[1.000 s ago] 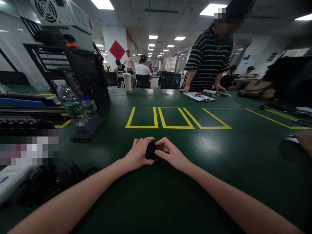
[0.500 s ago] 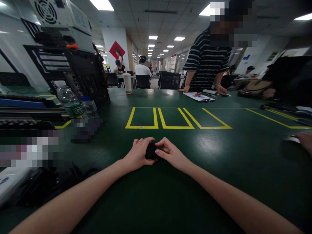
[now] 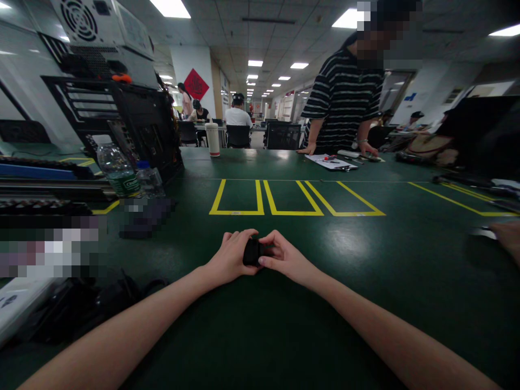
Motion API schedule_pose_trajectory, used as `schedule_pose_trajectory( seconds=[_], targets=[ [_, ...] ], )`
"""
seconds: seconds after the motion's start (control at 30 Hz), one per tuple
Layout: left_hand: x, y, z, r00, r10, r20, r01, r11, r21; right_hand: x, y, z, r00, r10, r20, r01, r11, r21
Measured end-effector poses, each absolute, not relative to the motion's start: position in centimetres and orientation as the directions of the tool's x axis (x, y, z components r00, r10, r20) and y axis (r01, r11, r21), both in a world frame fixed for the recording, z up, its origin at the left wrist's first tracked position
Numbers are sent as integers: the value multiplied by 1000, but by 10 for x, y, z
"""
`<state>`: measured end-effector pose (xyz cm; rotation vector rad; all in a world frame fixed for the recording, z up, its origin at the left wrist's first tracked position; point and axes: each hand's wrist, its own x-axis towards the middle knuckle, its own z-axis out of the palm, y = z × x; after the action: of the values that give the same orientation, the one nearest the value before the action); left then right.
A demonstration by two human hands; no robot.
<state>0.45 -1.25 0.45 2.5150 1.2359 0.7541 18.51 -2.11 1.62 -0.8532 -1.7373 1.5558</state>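
Observation:
My left hand (image 3: pixel 229 257) and my right hand (image 3: pixel 284 254) meet in the middle of the dark green table (image 3: pixel 365 260). Both close around a small black object (image 3: pixel 252 252) held between them, just above the tabletop. My fingers curl over its top and my thumbs press its near side. Most of the object is hidden by my fingers, so I cannot make out what it is.
Yellow taped boxes (image 3: pixel 280 197) lie just beyond my hands. Plastic bottles (image 3: pixel 117 170) and a black computer case (image 3: pixel 138 130) stand at the left, black gear (image 3: pixel 81 309) at the near left. A person in a striped shirt (image 3: pixel 345 103) leans over papers (image 3: pixel 331 161) across the table. Another hand (image 3: pixel 507 235) shows at the right edge.
My hands have stayed in place on the black object. A person in the far background has walked left.

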Motion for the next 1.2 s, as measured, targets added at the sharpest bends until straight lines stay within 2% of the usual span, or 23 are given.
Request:
schedule_pose_trajectory(
  seconds=[0.33,0.57,0.7,1.0,1.2],
  targets=[
    [4,-19,19,549,784,289,646,-617,449,183,-18,12,-512,859,24,132,106,-986],
    [4,-20,19,549,786,284,660,-616,429,187,-20,15,-590,807,41,61,96,-994],
    [3,-19,19,554,785,277,663,-617,424,186,-21,17,-578,815,40,82,107,-991],
    [3,-16,13,544,778,314,653,-627,424,185,-18,13,-541,840,33,110,110,-988],
    [3,-13,7,534,769,352,662,-639,391,187,-20,17,-605,794,52,55,107,-993]
  ],
)
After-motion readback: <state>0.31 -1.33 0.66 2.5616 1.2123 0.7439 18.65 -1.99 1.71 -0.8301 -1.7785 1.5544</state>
